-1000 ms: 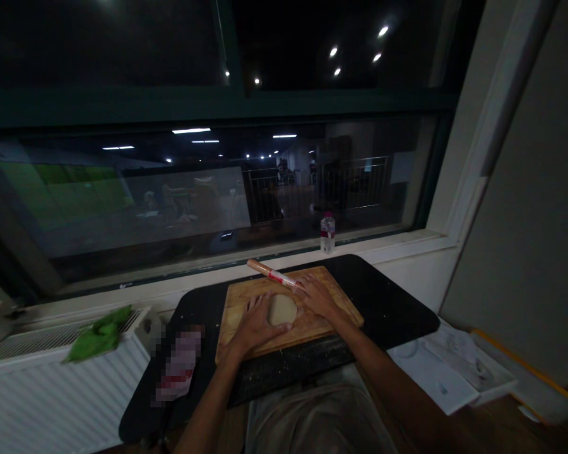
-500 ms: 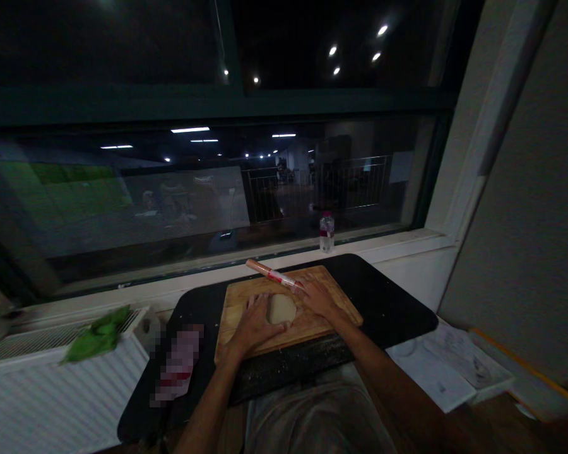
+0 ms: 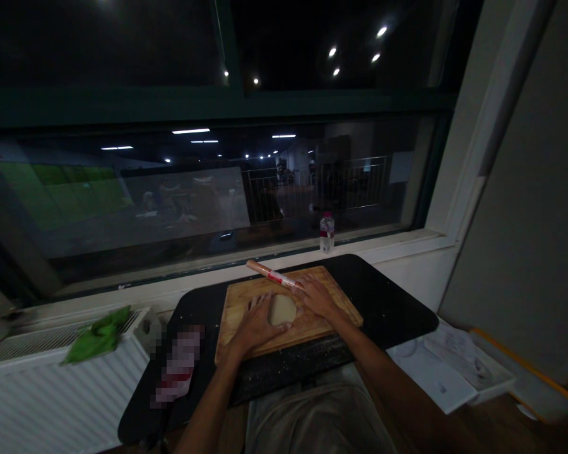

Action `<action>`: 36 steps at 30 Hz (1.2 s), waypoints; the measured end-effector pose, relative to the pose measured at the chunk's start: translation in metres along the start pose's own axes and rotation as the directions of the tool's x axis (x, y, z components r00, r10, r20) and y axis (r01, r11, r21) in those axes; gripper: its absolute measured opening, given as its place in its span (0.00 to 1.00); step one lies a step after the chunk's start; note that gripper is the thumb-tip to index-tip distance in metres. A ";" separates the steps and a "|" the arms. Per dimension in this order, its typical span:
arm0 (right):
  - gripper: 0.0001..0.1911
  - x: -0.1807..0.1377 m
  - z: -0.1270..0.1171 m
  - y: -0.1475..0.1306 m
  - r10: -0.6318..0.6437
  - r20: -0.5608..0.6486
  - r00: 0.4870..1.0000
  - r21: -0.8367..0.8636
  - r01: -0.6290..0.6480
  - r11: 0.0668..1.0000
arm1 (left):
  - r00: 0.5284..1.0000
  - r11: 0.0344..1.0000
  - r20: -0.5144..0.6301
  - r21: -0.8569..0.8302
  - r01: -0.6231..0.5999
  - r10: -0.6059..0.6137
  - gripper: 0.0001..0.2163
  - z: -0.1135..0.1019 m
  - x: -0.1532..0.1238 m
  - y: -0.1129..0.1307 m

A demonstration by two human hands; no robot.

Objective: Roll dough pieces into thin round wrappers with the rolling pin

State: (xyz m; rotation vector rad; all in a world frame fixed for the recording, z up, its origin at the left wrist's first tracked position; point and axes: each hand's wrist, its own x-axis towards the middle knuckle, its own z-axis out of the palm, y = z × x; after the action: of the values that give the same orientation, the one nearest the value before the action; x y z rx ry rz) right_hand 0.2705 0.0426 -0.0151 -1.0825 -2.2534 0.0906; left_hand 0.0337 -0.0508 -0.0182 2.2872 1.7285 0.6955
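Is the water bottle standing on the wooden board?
No, the water bottle stands on the windowsill behind the black table, away from the wooden board.

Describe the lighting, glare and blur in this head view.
Head view: dim overall; the window mirrors ceiling lights and a room. The dough between the left hand and right hand is the palest spot. A pixelated patch hides something on the black table. Wide-angle lens bends the edges.

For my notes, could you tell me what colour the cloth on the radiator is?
Green cloth, clearest in the head view.
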 end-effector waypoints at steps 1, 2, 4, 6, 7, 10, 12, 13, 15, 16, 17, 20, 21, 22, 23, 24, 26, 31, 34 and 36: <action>0.18 0.000 0.000 0.000 0.005 -0.004 1.000 0.001 -0.005 1.000 | 1.000 1.000 -0.002 0.004 0.006 -0.006 0.47 0.000 0.000 0.000; 0.18 0.000 0.000 0.000 0.013 -0.011 1.000 0.004 -0.013 1.000 | 1.000 1.000 -0.004 0.006 0.011 -0.011 0.47 0.000 0.001 0.000; 0.18 -0.001 0.000 -0.001 0.023 -0.018 1.000 0.012 -0.023 1.000 | 1.000 1.000 -0.011 0.001 0.017 -0.017 0.46 0.001 0.002 -0.001; 0.17 -0.001 0.000 -0.001 0.020 -0.017 1.000 0.021 -0.020 1.000 | 1.000 1.000 -0.020 -0.015 0.015 -0.016 0.46 0.001 0.003 -0.001; 0.17 -0.001 -0.001 -0.001 0.017 -0.012 1.000 0.024 -0.016 1.000 | 1.000 1.000 -0.026 -0.021 0.012 -0.013 0.46 0.001 0.003 -0.001; 0.17 0.000 -0.001 -0.001 0.014 0.000 1.000 0.028 -0.014 1.000 | 1.000 1.000 -0.029 -0.026 0.010 -0.010 0.44 0.000 0.003 0.001; 0.17 0.001 -0.001 0.000 0.012 0.007 1.000 0.030 -0.012 0.999 | 1.000 1.000 -0.026 -0.027 0.006 -0.006 0.43 -0.001 0.001 0.003; 0.17 0.001 0.000 0.000 0.012 0.011 1.000 0.029 -0.012 1.000 | 1.000 1.000 -0.028 -0.029 0.003 -0.004 0.43 -0.002 0.000 0.004; 0.17 0.002 0.001 0.001 0.012 0.021 1.000 0.025 -0.012 1.000 | 0.999 0.999 -0.035 -0.036 0.001 -0.002 0.43 -0.005 -0.003 0.005; 0.17 0.002 0.002 0.001 0.013 0.021 1.000 0.022 -0.014 1.000 | 0.999 0.999 -0.033 -0.039 0.002 -0.003 0.44 -0.006 -0.004 0.005; 0.17 0.002 0.002 0.002 0.016 0.018 1.000 0.020 -0.016 1.000 | 1.000 0.999 -0.028 -0.041 0.006 -0.007 0.44 -0.006 -0.004 0.004; 0.16 0.001 0.003 0.002 0.015 -0.001 1.000 0.028 -0.015 1.000 | 1.000 0.999 -0.009 -0.033 0.013 -0.014 0.43 -0.007 -0.005 0.002; 0.16 0.001 0.003 0.001 0.013 -0.006 1.000 0.033 -0.013 0.999 | 1.000 0.999 -0.009 -0.029 0.013 -0.014 0.43 -0.007 -0.005 0.001; 0.16 0.001 0.002 0.001 0.013 -0.008 1.000 0.037 -0.012 0.999 | 1.000 1.000 -0.014 -0.027 0.014 -0.015 0.43 -0.006 -0.004 0.000; 0.17 0.001 0.002 0.001 0.012 -0.007 1.000 0.038 -0.012 0.999 | 1.000 1.000 -0.019 -0.027 0.015 -0.016 0.43 -0.005 -0.004 0.000; 0.17 0.001 0.002 0.000 0.013 -0.006 1.000 0.039 -0.013 0.999 | 1.000 1.000 -0.023 -0.026 0.015 -0.016 0.44 -0.004 -0.003 -0.001; 0.17 0.001 0.001 0.000 0.019 0.003 1.000 0.039 -0.019 0.999 | 0.999 0.999 -0.029 -0.022 0.025 -0.026 0.45 -0.002 -0.002 -0.001; 0.17 0.001 0.001 -0.001 0.060 0.017 0.998 0.023 -0.061 0.998 | 0.999 0.999 -0.034 -0.026 0.033 -0.034 0.45 -0.003 -0.001 0.001; 0.16 0.001 0.000 -0.002 0.050 0.028 0.998 0.016 -0.051 0.999 | 0.999 0.999 -0.033 -0.015 0.033 -0.034 0.45 -0.005 -0.001 0.002; 0.16 0.002 -0.002 -0.003 0.037 0.025 0.999 0.026 -0.037 0.999 | 0.999 0.999 -0.023 -0.003 0.049 -0.049 0.45 -0.006 -0.001 0.003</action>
State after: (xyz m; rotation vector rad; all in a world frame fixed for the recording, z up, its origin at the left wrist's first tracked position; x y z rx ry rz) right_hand 0.2686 0.0414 -0.0120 -1.1151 -2.2478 0.1494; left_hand 0.0332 -0.0534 -0.0122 2.2363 1.7862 0.7173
